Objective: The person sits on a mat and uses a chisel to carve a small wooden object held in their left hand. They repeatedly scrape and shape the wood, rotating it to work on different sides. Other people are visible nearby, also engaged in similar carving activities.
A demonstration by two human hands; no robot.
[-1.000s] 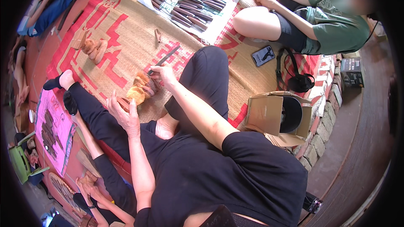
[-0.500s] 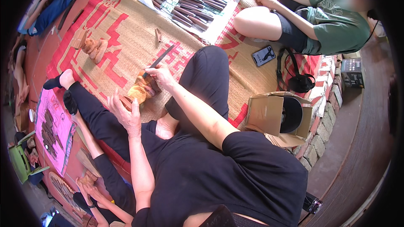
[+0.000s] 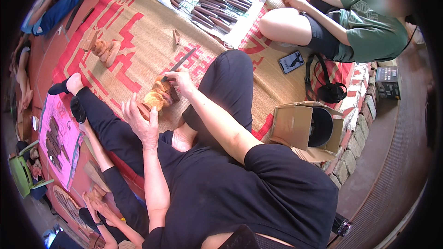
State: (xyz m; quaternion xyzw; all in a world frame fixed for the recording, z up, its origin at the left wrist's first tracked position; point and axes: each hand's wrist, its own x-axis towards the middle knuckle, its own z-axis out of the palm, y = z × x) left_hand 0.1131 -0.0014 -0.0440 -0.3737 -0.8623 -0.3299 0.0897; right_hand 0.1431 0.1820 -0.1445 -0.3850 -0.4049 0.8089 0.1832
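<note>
A carved wooden figure point(image 3: 156, 100), orange-brown with rounded, twisting shapes, rests on the mat in front of my folded leg. My left hand point(image 3: 142, 122) grips its near end, where a brown part shows between thumb and fingers. Closed round a dark, flat file point(image 3: 185, 60), my right hand point(image 3: 181, 80) is at the figure's far side. The file's long blade slants up to the right, and its other end is by the wood. Whether it touches the surface I cannot make out.
A second wooden carving point(image 3: 106, 51) and a small wood piece point(image 3: 176, 37) lie on the patterned mat point(image 3: 138, 0). Many dark-handled tools point(image 3: 212, 4) cover a white cloth. On the right are a phone point(image 3: 290, 62), an open cardboard box point(image 3: 290, 127) and a seated person point(image 3: 369, 32).
My right hand and the file have shifted slightly up and away. My left hand keeps its grip on the carving. The whole view has drifted a little.
</note>
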